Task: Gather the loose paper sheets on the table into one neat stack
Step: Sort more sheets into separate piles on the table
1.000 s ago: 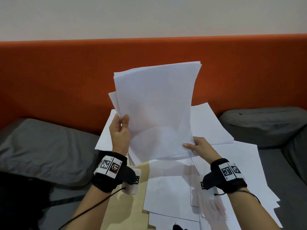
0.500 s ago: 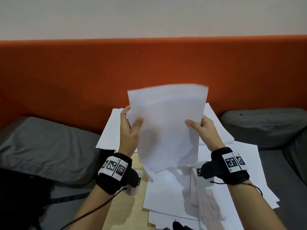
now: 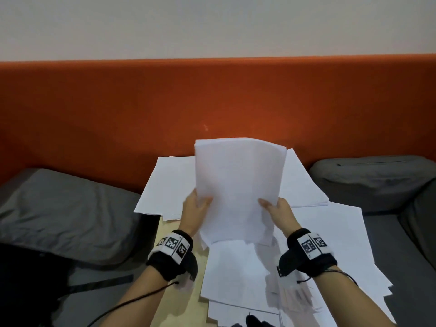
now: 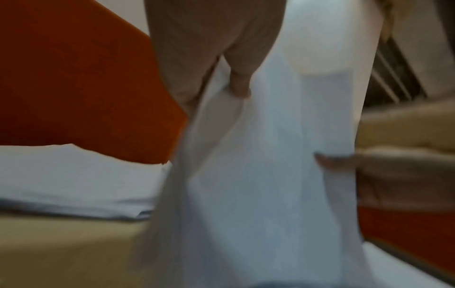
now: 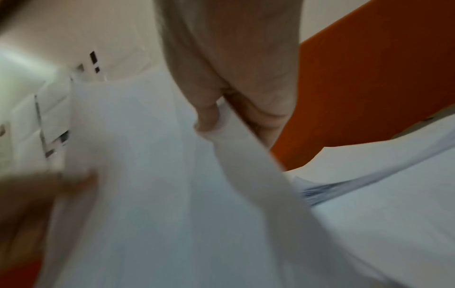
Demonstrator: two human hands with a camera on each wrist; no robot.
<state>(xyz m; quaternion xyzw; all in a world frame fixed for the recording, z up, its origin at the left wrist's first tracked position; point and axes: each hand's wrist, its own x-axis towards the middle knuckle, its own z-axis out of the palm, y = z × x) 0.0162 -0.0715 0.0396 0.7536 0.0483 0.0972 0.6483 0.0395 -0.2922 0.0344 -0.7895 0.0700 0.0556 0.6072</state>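
Observation:
A bundle of white paper sheets [image 3: 238,192] stands upright over the table, its top bowed and its bottom edge down on the papers below. My left hand [image 3: 197,206] grips its left edge, thumb in front, and my right hand [image 3: 274,207] grips its right edge the same way. In the left wrist view the bundle [image 4: 258,155] fills the middle, with my left hand [image 4: 229,78] pinching it. The right wrist view shows the bundle [image 5: 152,165] pinched by my right hand [image 5: 221,113]. More loose sheets [image 3: 330,244] lie spread on the table under and behind the bundle.
A light wooden table [image 3: 177,300] shows at the left of the papers. An orange backrest [image 3: 118,119] runs behind it. Grey cushions lie at the left [image 3: 61,213] and at the right [image 3: 372,180]. A flat pile of sheets [image 3: 165,185] lies at the table's far side.
The bundle has come down from high in the air to the table. My right hand moved from its bottom corner up to its right edge, and both hands dropped with it.

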